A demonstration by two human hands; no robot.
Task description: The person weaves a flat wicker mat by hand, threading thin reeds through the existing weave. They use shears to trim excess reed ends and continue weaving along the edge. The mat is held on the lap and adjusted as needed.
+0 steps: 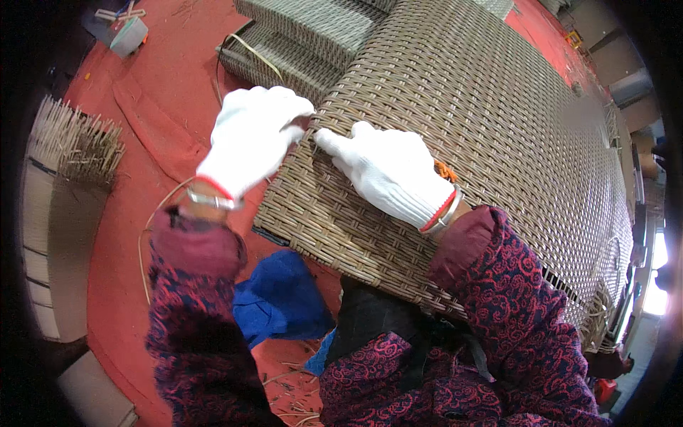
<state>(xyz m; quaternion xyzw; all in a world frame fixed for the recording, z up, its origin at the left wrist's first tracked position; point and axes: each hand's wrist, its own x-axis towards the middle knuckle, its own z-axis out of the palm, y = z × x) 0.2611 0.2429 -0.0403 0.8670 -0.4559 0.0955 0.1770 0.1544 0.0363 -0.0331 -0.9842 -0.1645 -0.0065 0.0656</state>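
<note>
A large brown woven wicker panel [441, 92] lies in front of me. My left hand [252, 139], in a white knitted glove, is at the panel's left edge, its fingers curled together and their tips bent over the rim. What they pinch is hidden. My right hand [395, 171], gloved the same way, lies over the weave beside it, index finger and thumb reaching to the same edge, the other fingers folded under. A thin pale wicker strip [255, 54] loops up behind my left hand. Another strip [147, 238] curves down past my left wrist.
More woven pieces [299, 35] are stacked behind the panel. On the red floor covering [135, 235] stand a bundle of cut canes [78, 142] at left and a pale bucket [129, 37] at far left. Blue cloth [284, 295] hangs below the panel. An orange tie [446, 171] shows beside my right hand.
</note>
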